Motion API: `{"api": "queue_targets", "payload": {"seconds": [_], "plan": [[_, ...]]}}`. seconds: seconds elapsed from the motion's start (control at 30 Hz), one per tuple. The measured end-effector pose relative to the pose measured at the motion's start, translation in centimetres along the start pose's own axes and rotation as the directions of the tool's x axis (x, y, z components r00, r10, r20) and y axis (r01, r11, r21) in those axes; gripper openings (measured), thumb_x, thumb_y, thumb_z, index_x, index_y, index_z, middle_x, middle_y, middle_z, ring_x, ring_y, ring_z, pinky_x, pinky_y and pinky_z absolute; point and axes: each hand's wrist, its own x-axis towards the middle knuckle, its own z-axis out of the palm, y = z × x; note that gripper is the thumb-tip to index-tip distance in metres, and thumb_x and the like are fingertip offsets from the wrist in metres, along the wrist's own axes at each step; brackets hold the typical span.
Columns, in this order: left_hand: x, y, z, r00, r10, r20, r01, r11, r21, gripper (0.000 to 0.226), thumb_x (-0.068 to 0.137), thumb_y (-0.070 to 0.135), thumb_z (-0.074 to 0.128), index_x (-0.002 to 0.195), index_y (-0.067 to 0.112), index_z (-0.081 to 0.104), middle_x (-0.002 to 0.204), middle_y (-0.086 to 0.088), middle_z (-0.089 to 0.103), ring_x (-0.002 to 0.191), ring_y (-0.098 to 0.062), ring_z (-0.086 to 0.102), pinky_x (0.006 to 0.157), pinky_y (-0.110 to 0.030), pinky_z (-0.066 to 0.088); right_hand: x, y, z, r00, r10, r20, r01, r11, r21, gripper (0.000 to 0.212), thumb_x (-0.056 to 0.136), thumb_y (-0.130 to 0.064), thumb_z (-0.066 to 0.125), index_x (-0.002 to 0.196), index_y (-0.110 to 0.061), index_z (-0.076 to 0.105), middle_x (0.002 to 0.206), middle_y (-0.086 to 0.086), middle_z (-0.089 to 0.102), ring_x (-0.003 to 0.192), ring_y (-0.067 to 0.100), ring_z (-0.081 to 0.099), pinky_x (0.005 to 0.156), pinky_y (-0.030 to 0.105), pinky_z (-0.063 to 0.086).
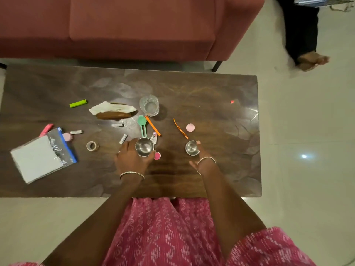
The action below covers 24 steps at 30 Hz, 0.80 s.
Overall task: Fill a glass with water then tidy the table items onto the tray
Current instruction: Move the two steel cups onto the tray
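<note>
Left hand (pixel 130 159) fingers wrap the large cup (pixel 144 147); right hand (pixel 202 161) fingers clasp the small cup (pixel 191 148); the glass (pixel 149 105) stands beyond, apart.

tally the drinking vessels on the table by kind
steel cups: 2, larger steel cup and smaller steel cup
clear glass: 1
total: 3
</note>
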Motion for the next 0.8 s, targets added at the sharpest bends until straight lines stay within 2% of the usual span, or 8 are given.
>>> {"api": "queue_targets", "payload": {"seconds": [0.17,0.3,0.37,0.43,0.47,0.6,0.7,0.8], "plan": [[0.7,0.4,1.1,0.999,0.023,-0.023,-0.022,0.998,0.051,0.068,0.053,0.054,0.082,0.110,0.021,0.063,0.115,-0.005,0.065,0.103,-0.029,0.064,0.078,-0.041,0.047,1.7,-1.1,3.3,0.985,0.171,0.020,-0.172,0.980,0.097,0.074,0.082,-0.056,0.069,0.141,-0.020,0.045,0.145,0.000,0.044,0.132,0.028,0.045,0.099,0.048,0.051],[1.0,0.2,1.9,0.999,0.028,-0.030,-0.026,0.997,0.078,0.069,0.053,0.054,0.082,0.110,0.021,0.062,0.115,-0.006,0.065,0.101,-0.030,0.064,0.077,-0.041,0.048,3.7,-1.2,4.5,0.988,0.145,-0.049,-0.132,0.972,0.195,0.067,0.083,-0.041,0.074,0.138,-0.016,0.046,0.140,0.002,0.048,0.128,0.028,0.050,0.098,0.046,0.051],[1.0,0.2,2.1,0.999,0.025,-0.024,-0.024,0.997,0.075,0.069,0.053,0.054,0.082,0.110,0.021,0.062,0.114,-0.007,0.065,0.099,-0.031,0.064,0.076,-0.041,0.048,3.8,-0.7,4.1,0.999,0.001,-0.038,-0.001,1.000,0.000,0.051,0.092,-0.024,0.067,0.136,-0.011,0.046,0.136,0.013,0.048,0.125,0.031,0.052,0.094,0.031,0.055],[1.0,0.3,2.1,1.000,0.003,-0.009,-0.003,0.998,0.060,0.071,0.052,0.054,0.083,0.111,0.020,0.062,0.112,-0.009,0.065,0.095,-0.033,0.065,0.075,-0.041,0.048,4.3,0.0,3.9,0.996,-0.049,-0.069,0.045,0.998,-0.050,0.045,0.099,-0.019,0.055,0.139,-0.004,0.045,0.139,0.019,0.050,0.108,0.024,0.060,0.066,0.000,0.049],[0.9,0.2,2.0,1.000,-0.009,-0.005,0.009,0.998,0.055,0.072,0.051,0.056,0.083,0.111,0.020,0.062,0.111,-0.008,0.065,0.092,-0.034,0.065,0.075,-0.041,0.048,4.8,0.5,3.7,0.990,-0.082,-0.113,0.077,0.996,-0.053,0.047,0.097,-0.024,0.058,0.138,-0.003,0.048,0.135,0.016,0.055,0.094,0.019,0.060,0.055,-0.002,0.044],[0.0,-0.4,1.1,0.999,-0.029,-0.016,0.030,0.998,0.057,0.077,0.051,0.069,0.070,0.110,0.019,0.063,0.106,-0.006,0.065,0.086,-0.033,0.066,0.076,-0.040,0.045,2.1,1.4,4.5,0.867,-0.355,-0.349,0.196,0.888,-0.417,0.071,0.069,-0.046,0.079,0.120,-0.004,0.054,0.110,0.014,0.067,0.101,0.034,0.066,0.087,0.038,0.056],[-1.1,-1.4,0.1,0.998,-0.053,-0.034,0.055,0.997,0.050,0.085,0.054,0.084,0.048,0.108,0.019,0.063,0.102,-0.004,0.065,0.085,-0.030,0.065,0.079,-0.039,0.044,-0.3,3.6,5.3,0.726,-0.641,-0.248,0.425,0.702,-0.571,0.073,0.063,-0.040,0.084,0.117,-0.009,0.046,0.102,0.018,0.069,0.097,0.039,0.067,0.080,0.039,0.052],[-2.3,-3.1,-1.2,0.996,-0.074,-0.055,0.076,0.996,0.036,0.078,0.058,0.078,0.053,0.109,0.020,0.063,0.102,-0.002,0.065,0.087,-0.027,0.065,0.078,-0.038,0.043,-2.0,6.5,5.6,0.624,-0.777,-0.085,0.546,0.511,-0.664,0.070,0.061,-0.040,0.083,0.115,-0.013,0.049,0.098,0.016,0.070,0.093,0.040,0.066,0.077,0.041,0.052]]}}
